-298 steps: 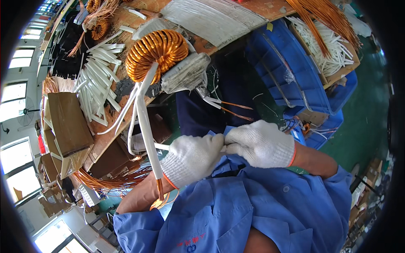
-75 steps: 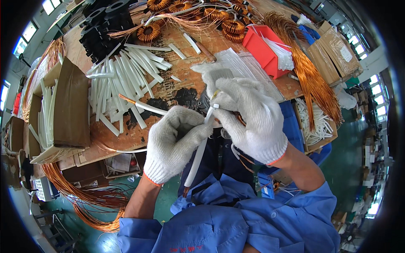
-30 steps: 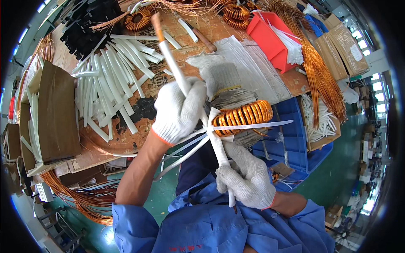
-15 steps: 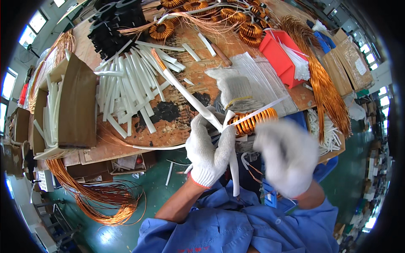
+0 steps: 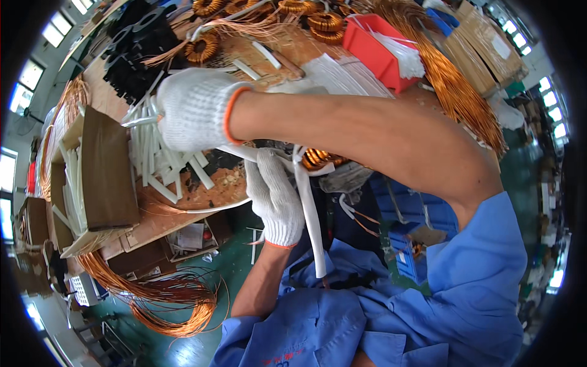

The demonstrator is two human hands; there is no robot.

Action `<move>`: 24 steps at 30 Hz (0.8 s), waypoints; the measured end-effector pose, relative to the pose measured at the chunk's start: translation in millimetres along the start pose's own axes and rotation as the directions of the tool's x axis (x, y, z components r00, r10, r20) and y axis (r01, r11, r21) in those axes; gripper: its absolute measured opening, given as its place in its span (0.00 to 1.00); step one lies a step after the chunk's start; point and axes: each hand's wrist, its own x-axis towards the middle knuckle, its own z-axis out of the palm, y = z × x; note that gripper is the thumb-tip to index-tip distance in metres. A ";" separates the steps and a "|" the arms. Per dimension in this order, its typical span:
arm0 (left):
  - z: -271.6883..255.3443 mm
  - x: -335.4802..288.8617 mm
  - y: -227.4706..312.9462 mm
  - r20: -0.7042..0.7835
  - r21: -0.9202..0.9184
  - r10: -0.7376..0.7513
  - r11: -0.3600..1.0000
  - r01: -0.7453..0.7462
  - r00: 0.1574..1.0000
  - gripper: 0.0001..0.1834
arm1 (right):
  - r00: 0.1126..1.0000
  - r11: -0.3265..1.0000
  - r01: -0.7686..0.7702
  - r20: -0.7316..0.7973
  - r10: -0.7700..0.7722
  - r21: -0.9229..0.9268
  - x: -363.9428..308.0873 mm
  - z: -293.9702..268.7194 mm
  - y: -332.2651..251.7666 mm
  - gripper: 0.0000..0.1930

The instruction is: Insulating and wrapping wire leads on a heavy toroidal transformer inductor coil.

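My left hand (image 5: 276, 199), in a white knit glove, is closed round a white sleeve (image 5: 239, 150) beside a copper-wound coil (image 5: 315, 159). Another length of white sleeving (image 5: 310, 223) hangs down from the coil, to the right of that hand. My right hand (image 5: 199, 110), gloved too, reaches across to the left with its fingers curled. The white sleeve runs in under its palm; the fingertips are mostly hidden. Below and beside this hand lies a pile of cut white tubes (image 5: 147, 156). The right forearm covers part of the bench and coil.
At the left stands a cardboard box (image 5: 107, 177) with white tubes. Black plastic parts (image 5: 137, 52) and wound coils (image 5: 202, 49) are at the back. A red bin (image 5: 373, 49) and a copper wire bundle (image 5: 458, 82) lie at the right. Blue crates (image 5: 406, 244) stand below the bench edge.
My right hand has swung from right of the coil across to the left, over the sleeve's far part. The sleeve slopes less steeply now. The left hand stays closed by the coil.
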 end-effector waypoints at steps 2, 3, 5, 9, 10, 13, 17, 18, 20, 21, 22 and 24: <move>8.5 1.5 0.9 -0.004 0.080 0.127 0.989 -0.126 0.992 0.13 | 0.993 0.997 -0.071 -0.086 0.074 0.037 0.0 0.4 18.9 0.18; 9.8 4.9 4.3 0.042 -0.011 0.073 0.997 -0.072 0.996 0.12 | 0.985 0.993 -0.108 -0.130 0.114 0.054 -3.0 0.4 29.9 0.17; 6.9 10.2 9.1 0.160 -0.305 -0.147 0.933 0.190 0.976 0.10 | 0.974 0.988 -0.149 -0.165 0.154 0.045 -17.4 -24.9 31.8 0.18; -4.1 18.0 2.7 0.226 -0.494 -0.350 0.763 0.417 0.909 0.20 | 0.777 0.946 0.173 -0.553 -0.302 -0.273 -90.1 -66.3 34.0 0.14; -10.7 20.2 -2.3 0.221 -0.489 -0.336 0.774 0.402 0.916 0.19 | 0.790 0.972 0.146 -0.570 -0.227 -0.185 -112.7 -64.8 33.1 0.12; -20.3 23.3 -4.2 0.289 -0.505 -0.286 0.765 0.400 0.913 0.18 | 0.917 0.845 -0.242 -0.172 0.360 0.477 -213.3 -51.7 28.4 0.11; -17.8 24.3 4.0 0.290 -0.444 -0.255 0.818 0.366 0.922 0.19 | 0.897 0.612 -0.441 0.352 0.269 0.657 -282.7 53.5 26.0 0.26; -22.2 23.9 3.5 0.280 -0.413 -0.262 0.835 0.363 0.924 0.19 | 0.879 0.470 -0.475 0.427 0.212 0.744 -294.8 81.9 21.8 0.24; -26.9 23.3 -0.5 0.251 -0.335 -0.250 0.884 0.326 0.935 0.18 | 0.827 0.011 -0.541 0.530 0.186 0.841 -307.0 115.3 2.9 0.18; -32.2 18.8 -2.9 0.132 -0.132 -0.131 0.980 0.149 0.982 0.17 | 0.814 -0.039 -0.551 0.547 0.197 0.834 -308.0 120.0 -1.9 0.16; -37.3 15.7 -3.1 0.044 0.099 0.024 0.995 -0.028 0.999 0.16 | 0.802 -0.086 -0.557 0.562 0.203 0.826 -309.1 122.8 -5.1 0.15; -54.0 -0.2 29.9 0.024 0.038 -0.154 0.987 0.153 0.988 0.17 | 0.791 -0.164 -0.555 0.578 0.202 0.816 -312.3 125.3 -3.7 0.14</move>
